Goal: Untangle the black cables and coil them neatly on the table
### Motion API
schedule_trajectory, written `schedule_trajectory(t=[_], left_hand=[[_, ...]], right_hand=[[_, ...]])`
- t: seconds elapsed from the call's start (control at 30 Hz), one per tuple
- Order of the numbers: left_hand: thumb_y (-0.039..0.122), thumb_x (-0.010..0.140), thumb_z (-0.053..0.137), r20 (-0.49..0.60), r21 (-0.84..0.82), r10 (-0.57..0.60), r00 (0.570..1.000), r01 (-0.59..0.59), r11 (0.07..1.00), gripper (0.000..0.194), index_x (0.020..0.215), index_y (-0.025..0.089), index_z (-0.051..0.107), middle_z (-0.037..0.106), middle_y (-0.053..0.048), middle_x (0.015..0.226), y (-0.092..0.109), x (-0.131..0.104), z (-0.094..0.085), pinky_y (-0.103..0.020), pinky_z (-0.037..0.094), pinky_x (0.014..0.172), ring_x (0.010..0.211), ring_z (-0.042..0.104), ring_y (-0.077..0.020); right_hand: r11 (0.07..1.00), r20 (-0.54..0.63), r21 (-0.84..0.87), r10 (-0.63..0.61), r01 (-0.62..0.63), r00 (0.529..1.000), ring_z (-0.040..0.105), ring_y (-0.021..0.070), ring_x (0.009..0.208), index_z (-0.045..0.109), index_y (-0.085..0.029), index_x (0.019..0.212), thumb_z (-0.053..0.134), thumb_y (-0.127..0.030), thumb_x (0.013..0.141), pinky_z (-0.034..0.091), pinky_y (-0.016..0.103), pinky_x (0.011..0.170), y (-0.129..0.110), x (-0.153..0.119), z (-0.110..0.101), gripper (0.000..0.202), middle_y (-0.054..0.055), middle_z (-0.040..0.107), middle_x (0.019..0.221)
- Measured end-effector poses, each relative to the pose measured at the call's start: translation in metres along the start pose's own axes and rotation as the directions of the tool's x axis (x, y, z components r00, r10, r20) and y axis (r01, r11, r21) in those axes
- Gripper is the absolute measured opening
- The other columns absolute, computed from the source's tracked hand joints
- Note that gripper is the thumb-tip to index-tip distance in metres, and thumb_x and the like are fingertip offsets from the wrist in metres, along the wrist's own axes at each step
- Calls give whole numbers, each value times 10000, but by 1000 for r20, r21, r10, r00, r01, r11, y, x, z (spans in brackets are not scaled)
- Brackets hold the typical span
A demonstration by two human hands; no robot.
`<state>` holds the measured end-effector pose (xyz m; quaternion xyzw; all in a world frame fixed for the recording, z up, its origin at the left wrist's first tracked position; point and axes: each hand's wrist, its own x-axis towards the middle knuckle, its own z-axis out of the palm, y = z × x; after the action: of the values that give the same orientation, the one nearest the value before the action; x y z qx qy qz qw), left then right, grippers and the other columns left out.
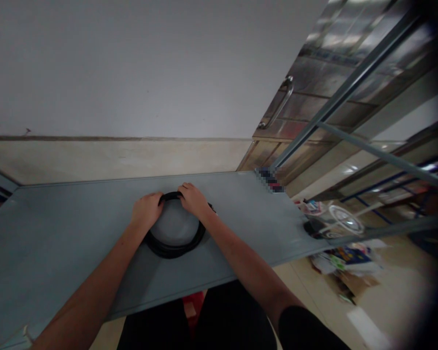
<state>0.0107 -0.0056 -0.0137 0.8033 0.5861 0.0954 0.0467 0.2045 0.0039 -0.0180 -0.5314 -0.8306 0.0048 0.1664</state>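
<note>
A coil of black cable (171,251) rests on the grey table (69,233), looped into a ring of several turns. My left hand (148,209) is closed round the upper left of the ring. At the upper right of the ring, my right hand (192,198) grips the same coil with its fingers wrapped over it. A short stretch of cable shows between the two hands. Close to my right wrist, a small dark cable end (212,208) sticks out.
A white wall (131,68) rises behind the table. Metal posts (323,114) stand at the right, with a pixelated object (270,180) near the far right corner. A white fan (346,218) and a cardboard box (357,283) are beyond the right edge. A red stool (192,308) shows below.
</note>
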Motion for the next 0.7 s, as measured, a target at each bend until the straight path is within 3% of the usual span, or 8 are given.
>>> schedule_trajectory(t=[0.17,0.47,0.7], left_hand=[[265,948,475,37,-10,1,999,-1,1000,286,1092,183,708,717,-131,1069,-1,1,1,-373,508,858,989,678,-283],[245,945,461,-8,8,-25,1000,25,1000,273,1079,176,689,703,-132,1088,7,-2,-5,-378,517,807,971,676,-287],[228,954,448,7,24,-22,1000,22,999,270,1095,173,672,702,-133,1091,9,0,-2,-379,526,805,980,678,-291]], right_hand=[[1000,-5,-13,-4,4,1000,559,223,1024,678,-162,1060,607,-281,948,445,357,942,2,-3,5,178,102,632,1057],[1000,-23,-21,-16,16,1000,566,213,999,702,-153,907,629,-197,921,442,329,928,1,-2,2,86,97,650,1009],[1000,46,9,23,-24,999,585,229,1030,687,-153,1027,629,-206,918,462,343,922,4,-3,11,135,113,649,1069]])
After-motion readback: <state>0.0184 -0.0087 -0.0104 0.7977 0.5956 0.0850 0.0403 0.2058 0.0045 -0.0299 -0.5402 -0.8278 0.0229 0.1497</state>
